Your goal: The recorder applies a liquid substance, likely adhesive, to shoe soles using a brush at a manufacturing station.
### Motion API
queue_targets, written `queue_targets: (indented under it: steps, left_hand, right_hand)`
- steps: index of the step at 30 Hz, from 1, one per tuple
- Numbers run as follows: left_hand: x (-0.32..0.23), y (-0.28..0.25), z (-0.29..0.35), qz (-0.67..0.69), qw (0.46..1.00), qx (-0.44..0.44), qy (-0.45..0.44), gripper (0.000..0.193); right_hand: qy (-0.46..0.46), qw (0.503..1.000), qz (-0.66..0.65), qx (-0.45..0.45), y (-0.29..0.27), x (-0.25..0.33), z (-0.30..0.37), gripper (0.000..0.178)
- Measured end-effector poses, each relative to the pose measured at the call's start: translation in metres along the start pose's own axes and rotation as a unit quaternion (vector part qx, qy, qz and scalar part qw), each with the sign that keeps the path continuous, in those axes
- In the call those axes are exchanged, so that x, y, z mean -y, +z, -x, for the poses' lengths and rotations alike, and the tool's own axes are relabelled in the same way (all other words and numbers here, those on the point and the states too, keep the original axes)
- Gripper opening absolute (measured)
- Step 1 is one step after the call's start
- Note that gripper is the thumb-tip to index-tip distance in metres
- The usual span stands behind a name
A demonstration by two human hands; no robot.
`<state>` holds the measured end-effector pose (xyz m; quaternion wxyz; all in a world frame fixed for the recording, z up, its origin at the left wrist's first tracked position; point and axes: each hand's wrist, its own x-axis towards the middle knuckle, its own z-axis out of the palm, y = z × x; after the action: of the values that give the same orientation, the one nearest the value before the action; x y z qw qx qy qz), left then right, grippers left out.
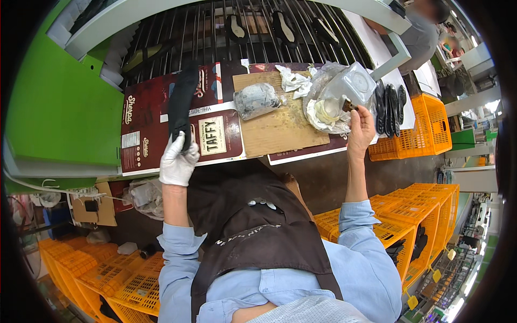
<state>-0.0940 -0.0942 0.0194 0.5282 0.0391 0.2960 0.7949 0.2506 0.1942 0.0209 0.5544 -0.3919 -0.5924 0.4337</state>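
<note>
My left hand (176, 159), in a white glove, grips a long black shoe sole (181, 102) that stands upright over the dark red flattened cardboard (145, 124). My right hand (361, 127), bare, holds a small brush (348, 104) by its handle, its tip dipped at the clear plastic-lined glue tub (336, 97) with pale paste inside. Between the hands lies a brown cardboard sheet (280, 126) with a grey wrapped lump (256, 100) on it.
Crumpled white paper (293, 81) lies beside the tub. A metal-bar rack (242, 32) behind carries several soles. Black soles (389, 105) are stacked at the right by an orange crate (431, 126). More orange crates (409, 215) stand low on both sides. Another person (423, 32) works at the far right.
</note>
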Motion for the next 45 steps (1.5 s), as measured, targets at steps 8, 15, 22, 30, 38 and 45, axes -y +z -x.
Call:
queue_targets:
  steps: [8,15,22,30,38,45]
  left_hand:
    - [0.044,0.061,0.014,-0.137,0.989,0.040,-0.047,0.038]
    - [0.096,0.076,0.005,-0.151,0.982,0.055,-0.104,0.031]
    - [0.120,0.067,0.005,-0.151,0.975,0.074,-0.146,0.038]
    - [0.109,0.076,0.013,-0.109,0.977,0.116,-0.142,0.045]
    - [0.106,0.071,0.013,-0.119,0.976,0.117,-0.140,0.059]
    - [0.106,0.072,0.013,-0.117,0.977,0.108,-0.144,0.057]
  right_hand:
    - [0.009,0.999,0.032,0.003,-0.002,-0.015,-0.002,0.020]
    - [0.143,0.984,-0.110,-0.005,0.007,-0.012,-0.005,0.021]
    - [0.178,0.956,-0.198,0.119,0.076,0.023,-0.002,0.024]
    - [-0.264,0.903,0.195,0.278,0.145,0.046,0.001,0.022]
    - [-0.142,0.888,0.169,0.404,0.130,0.066,0.032,0.018]
    - [-0.036,0.929,0.281,0.238,0.123,0.023,-0.025,0.022]
